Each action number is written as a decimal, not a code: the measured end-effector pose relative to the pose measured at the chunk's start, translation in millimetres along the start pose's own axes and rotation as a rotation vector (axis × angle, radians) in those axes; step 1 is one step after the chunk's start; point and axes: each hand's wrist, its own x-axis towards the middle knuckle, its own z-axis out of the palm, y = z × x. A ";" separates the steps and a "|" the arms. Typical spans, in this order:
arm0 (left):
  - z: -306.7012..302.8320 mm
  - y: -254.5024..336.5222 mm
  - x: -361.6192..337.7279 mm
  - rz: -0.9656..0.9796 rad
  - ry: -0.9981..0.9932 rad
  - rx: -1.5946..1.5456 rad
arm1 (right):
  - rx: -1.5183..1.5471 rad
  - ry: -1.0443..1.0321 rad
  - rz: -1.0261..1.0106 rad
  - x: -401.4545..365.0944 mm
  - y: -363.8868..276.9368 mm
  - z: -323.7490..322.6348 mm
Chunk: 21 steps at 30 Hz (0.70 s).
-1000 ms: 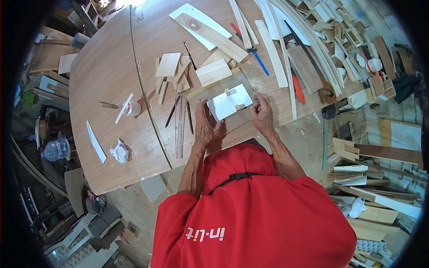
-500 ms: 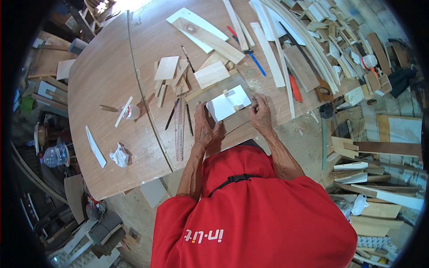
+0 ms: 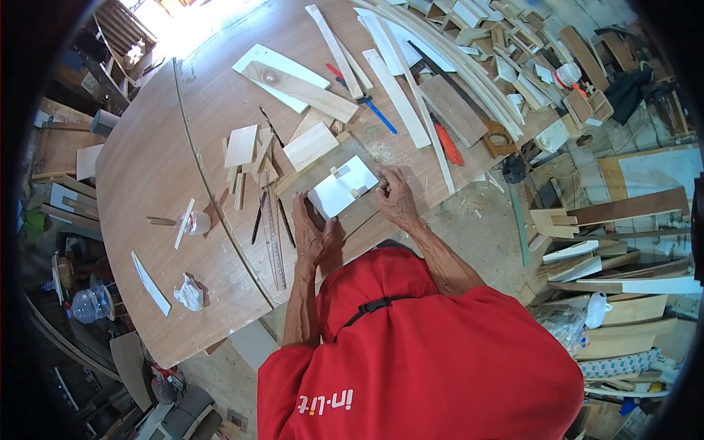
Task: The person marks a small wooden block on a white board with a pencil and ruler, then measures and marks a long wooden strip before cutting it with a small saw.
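Observation:
A white rectangular piece (image 3: pixel 342 192) with two small wooden bits (image 3: pixel 357 193) on it lies over a brown board (image 3: pixel 367 215) near the table's front edge. My left hand (image 3: pixel 312 229) touches its left end, fingers curled along the edge. At the opposite end is my right hand (image 3: pixel 397 196), its bent fingers at the right corner. Whether the fingers press on the piece or only rest against it is hard to see. Behind it lie a pale wooden block (image 3: pixel 311 147) and several stacked wood pieces (image 3: pixel 240 147). A ruler (image 3: pixel 274 253) and dark pencils lie left of my left hand.
A cup with glue-like contents (image 3: pixel 196 222) and crumpled paper (image 3: pixel 189 293) stand on the left of the table (image 3: pixel 139 176). A blue-and-red tool (image 3: pixel 378 114), long strips (image 3: pixel 396 95) and a handsaw (image 3: pixel 499 139) lie at the right. Wood scraps (image 3: pixel 623 293) fill the floor on the right.
The camera view has turned and shifted, so the table and hands appear further left. Both hands keep about the same place at the ends of the white piece.

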 end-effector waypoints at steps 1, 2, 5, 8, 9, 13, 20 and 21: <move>-0.4 1.2 -1.5 -0.036 -0.004 -0.001 | -0.001 -0.020 0.008 -0.1 1.3 -0.6; -0.7 2.0 -2.5 -0.031 -0.007 0.000 | 0.000 -0.014 0.009 -0.6 2.3 -0.3; -0.6 0.3 0.5 -0.041 -0.036 0.044 | 0.009 0.027 -0.036 2.8 5.4 0.3; -1.6 3.3 1.9 -0.053 -0.047 0.062 | 0.063 -0.031 0.035 5.3 4.9 -5.9; -1.3 2.5 1.8 0.004 -0.026 0.067 | 0.094 -0.043 0.052 6.1 4.5 -8.1; 0.8 1.4 0.3 -0.002 0.008 0.097 | 0.136 -0.120 0.030 11.1 6.6 -15.2; 7.8 21.0 4.6 -0.085 0.031 0.199 | 0.054 -0.231 -0.061 22.4 13.7 -20.3; 7.8 26.9 3.1 -0.099 0.046 0.171 | 0.048 -0.215 -0.067 23.1 15.8 -21.0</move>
